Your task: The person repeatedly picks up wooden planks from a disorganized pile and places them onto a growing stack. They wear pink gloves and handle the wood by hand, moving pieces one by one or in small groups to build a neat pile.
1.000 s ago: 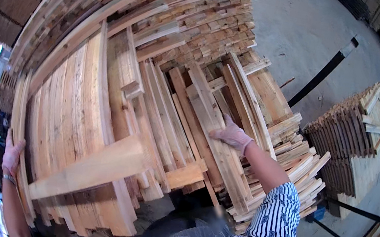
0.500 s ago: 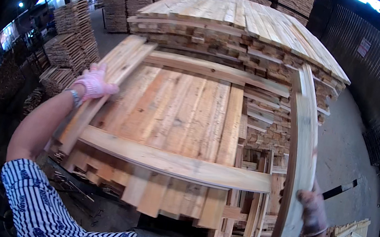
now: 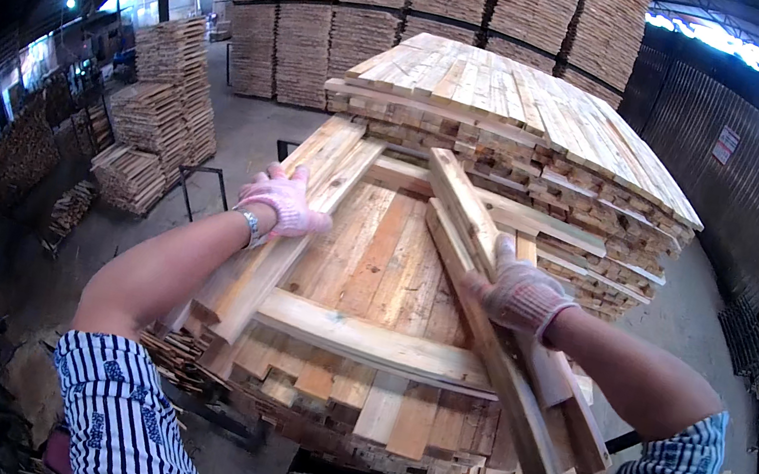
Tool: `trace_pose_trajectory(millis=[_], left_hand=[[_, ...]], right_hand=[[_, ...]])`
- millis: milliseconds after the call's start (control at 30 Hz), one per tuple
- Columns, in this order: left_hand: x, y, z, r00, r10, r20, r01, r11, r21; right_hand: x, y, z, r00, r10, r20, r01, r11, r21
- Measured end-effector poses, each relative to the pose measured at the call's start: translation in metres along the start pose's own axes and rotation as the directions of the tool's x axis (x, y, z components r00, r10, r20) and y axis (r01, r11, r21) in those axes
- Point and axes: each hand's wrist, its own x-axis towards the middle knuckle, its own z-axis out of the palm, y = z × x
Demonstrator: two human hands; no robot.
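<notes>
My left hand (image 3: pixel 284 203), in a pink work glove, grips a pair of long wooden boards (image 3: pixel 330 183) lying side by side along the left of a plank stack (image 3: pixel 373 261). The thumb lies over their right edge. My gloved right hand (image 3: pixel 522 293) is closed around a couple of wooden planks (image 3: pixel 514 398), which slant from the far middle to the near right. Beneath both sets run two crosspieces: a near wooden batten (image 3: pixel 372 337) and a far wooden batten (image 3: pixel 544 224). My right hand hides part of the planks it holds.
A taller pile of boards (image 3: pixel 525 100) stands just beyond. Tall stacks of timber (image 3: pixel 361 56) line the back, with smaller stacks (image 3: pixel 163 113) at the left. A black metal frame (image 3: pixel 206 174) stands left of my work. Corrugated wall panels (image 3: pixel 717 165) rise at the right.
My right hand has moved left and away from me, bringing its planks from the right side to a slant over the stack. My left hand stays on its boards while the view has shifted.
</notes>
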Motion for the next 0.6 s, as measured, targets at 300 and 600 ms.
trace_pose_trajectory(millis=[300, 600], left_hand=[[0.022, -0.093, -0.003, 0.925, 0.334, 0.181, -0.182, 0.808, -0.561], [0.019, -0.101, 0.019, 0.900, 0.378, 0.218, 0.033, 0.439, -0.898]], right_hand=[[0.006, 0.016, -0.065, 0.996, -0.028, -0.087, 0.056, 0.939, 0.340], [0.009, -0.056, -0.005, 0.988, 0.150, -0.038, -0.153, 0.980, -0.125]])
